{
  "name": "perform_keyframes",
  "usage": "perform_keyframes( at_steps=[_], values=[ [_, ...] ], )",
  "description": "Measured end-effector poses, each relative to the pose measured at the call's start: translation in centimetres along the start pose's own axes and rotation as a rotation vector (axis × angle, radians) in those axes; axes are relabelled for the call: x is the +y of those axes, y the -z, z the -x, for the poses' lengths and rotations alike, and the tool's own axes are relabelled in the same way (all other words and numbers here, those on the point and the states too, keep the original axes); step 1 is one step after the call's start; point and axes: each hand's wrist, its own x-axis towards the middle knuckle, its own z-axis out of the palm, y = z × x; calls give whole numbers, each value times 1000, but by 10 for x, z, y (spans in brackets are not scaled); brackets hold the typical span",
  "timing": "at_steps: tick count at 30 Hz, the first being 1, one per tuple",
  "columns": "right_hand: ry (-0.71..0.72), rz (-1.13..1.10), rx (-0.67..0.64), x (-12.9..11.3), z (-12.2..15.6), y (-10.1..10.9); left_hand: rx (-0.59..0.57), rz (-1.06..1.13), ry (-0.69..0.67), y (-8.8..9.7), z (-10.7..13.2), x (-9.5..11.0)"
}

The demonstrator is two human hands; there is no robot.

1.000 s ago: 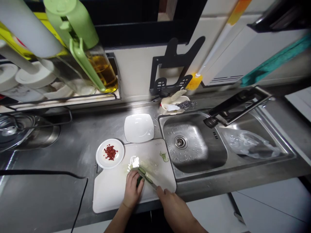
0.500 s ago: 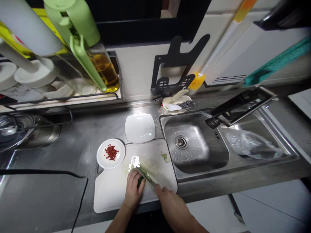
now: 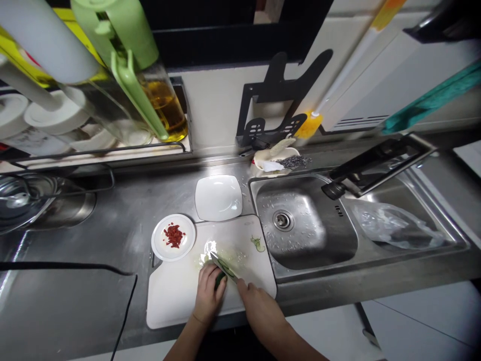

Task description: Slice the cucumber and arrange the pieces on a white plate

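Over a white cutting board (image 3: 173, 296), my left hand (image 3: 208, 293) presses down on a dark green cucumber (image 3: 220, 279), mostly hidden by the fingers. My right hand (image 3: 260, 308) grips a knife (image 3: 224, 267) by its handle, the blade lying slantwise against the cucumber. Pale green slices show beside the blade, partly covered by it. A few green peel scraps (image 3: 257, 244) lie at the board's upper right. On the board's upper left corner rests a round white plate (image 3: 157, 239) with chopped red pieces (image 3: 174, 235). A square white plate (image 3: 218, 197) touches the board's far edge.
Right of the board is a steel sink (image 3: 304, 240) with a black faucet (image 3: 349, 173) and a clear plastic bag (image 3: 391, 225) in the second basin. A sponge holder (image 3: 274, 163) stands behind. At left are a pot (image 3: 71, 210), a black cable (image 3: 130, 301) and an oil bottle (image 3: 165, 110).
The knife tip has lifted a little and the blade has shifted slightly on the cucumber. My left hand keeps its hold. The whole view has moved slightly.
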Motion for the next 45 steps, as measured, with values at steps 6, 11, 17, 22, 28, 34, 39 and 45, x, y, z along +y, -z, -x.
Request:
perform_keyframes(
  at_steps=[6, 11, 17, 22, 28, 34, 39, 45],
  values=[
    [6, -53, 54, -1, -11, -9, 21, 6, -16, -1, -1, 0],
    [-6, -132, 37, 5, -17, -15, 15, -6, -6, -2, 2, -1],
    [-30, -153, 22, 14, -7, -9, 7, -12, -2, -3, 5, -4],
    [-38, -106, -3, 13, 20, -6, 11, -11, -5, -3, 5, -4],
    [-52, -130, -17, 15, 38, -10, 25, -7, 0, -3, 7, -5],
    [-64, -110, -48, 15, 45, -6, 18, -10, -2, -3, 7, -5],
    [-62, -121, -26, 14, 46, -5, 22, -16, -10, -2, 6, -4],
    [-70, -110, -24, 13, 44, -5, 27, -28, -15, -2, 6, -5]
  ],
)
